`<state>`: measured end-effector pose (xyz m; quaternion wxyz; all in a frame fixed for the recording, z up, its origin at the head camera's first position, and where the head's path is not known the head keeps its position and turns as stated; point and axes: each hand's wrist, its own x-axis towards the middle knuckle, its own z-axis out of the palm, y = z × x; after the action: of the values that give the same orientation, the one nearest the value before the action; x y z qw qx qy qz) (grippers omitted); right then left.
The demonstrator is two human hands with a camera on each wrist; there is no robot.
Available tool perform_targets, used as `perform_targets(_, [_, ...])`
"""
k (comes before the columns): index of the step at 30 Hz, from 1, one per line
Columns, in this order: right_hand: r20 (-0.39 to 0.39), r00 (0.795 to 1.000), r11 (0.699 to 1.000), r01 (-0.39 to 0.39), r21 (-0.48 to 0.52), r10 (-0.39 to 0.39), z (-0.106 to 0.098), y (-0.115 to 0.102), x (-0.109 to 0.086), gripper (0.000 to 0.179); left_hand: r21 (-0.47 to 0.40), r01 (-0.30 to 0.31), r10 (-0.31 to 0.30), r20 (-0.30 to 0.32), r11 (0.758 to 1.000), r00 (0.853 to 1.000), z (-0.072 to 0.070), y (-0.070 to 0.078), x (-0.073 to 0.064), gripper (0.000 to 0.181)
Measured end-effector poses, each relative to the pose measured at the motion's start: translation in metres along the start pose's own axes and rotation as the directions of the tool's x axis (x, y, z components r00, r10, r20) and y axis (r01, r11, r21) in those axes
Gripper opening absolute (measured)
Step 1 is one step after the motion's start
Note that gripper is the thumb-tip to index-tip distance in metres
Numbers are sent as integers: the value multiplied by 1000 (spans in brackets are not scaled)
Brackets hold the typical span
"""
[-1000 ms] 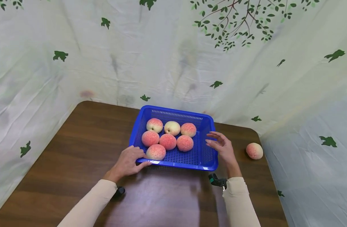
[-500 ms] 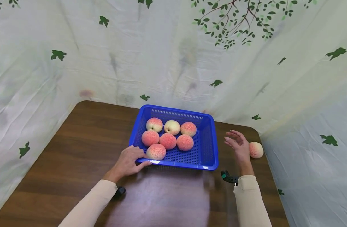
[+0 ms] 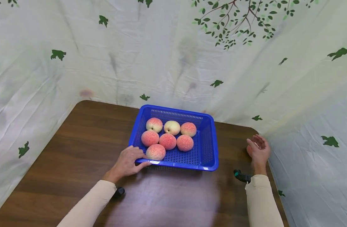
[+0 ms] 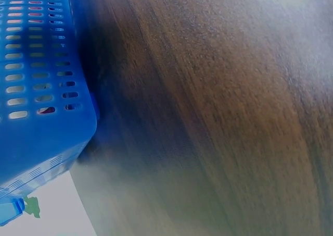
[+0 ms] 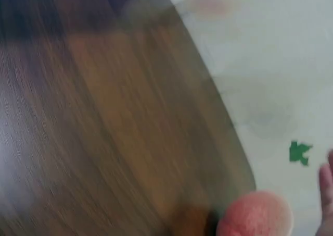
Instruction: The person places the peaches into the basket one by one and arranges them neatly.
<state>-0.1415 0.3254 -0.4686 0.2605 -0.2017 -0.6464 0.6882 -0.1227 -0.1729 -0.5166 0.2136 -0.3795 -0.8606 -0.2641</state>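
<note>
A blue plastic basket (image 3: 207,142) stands on the table with several pink-and-cream peaches (image 3: 167,141) inside. My left hand (image 3: 129,160) grips the rim at the basket's front left corner, its thumb along the front edge. The left wrist view shows the perforated basket side (image 4: 36,90), but not the hand. At the table's right edge, my right hand (image 3: 259,153) is around a lone peach (image 3: 249,150), partly covering it. In the right wrist view, a gap separates the curved fingers (image 5: 326,189) from that peach (image 5: 256,215).
The brown wooden table (image 3: 85,138) has rounded far corners. A pale cloth backdrop (image 3: 167,63) with green leaf prints rises along its back and sides, close behind the basket. A small dark wrist device (image 3: 241,176) juts out beside the right sleeve.
My right hand has moved right from the basket's right rim, across the table, to the lone peach. The left hand and basket have stayed where they were.
</note>
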Motion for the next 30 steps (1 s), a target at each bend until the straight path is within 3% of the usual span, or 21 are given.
perform_targets(3, [-72, 996, 997, 41, -67, -46, -9, 5, 11, 41, 2, 3, -3, 5, 1000, 1000, -1, 0, 1, 21])
perform_targets(7, [-126, 992, 993, 15, -114, -30, -20, 14, 26, 41, 3, 7, -7, 12, 1000, 1000, -2, 0, 1, 22])
perform_targets(14, [-113, 992, 970, -79, -229, 55, -35, 26, 33, 55, -2, 19, -19, 34, 1000, 999, -1, 1, 2, 20])
perform_targets(23, [-101, 986, 963, -154, -221, 134, -40, 41, 35, 70, 2, 15, -15, 22, 1000, 1000, -3, 1, 2, 22])
perform_targets(30, [-56, 989, 919, -147, -365, 136, -48, 54, 31, 75, 8, 39, -39, 57, 999, 998, -4, 2, 1, 22])
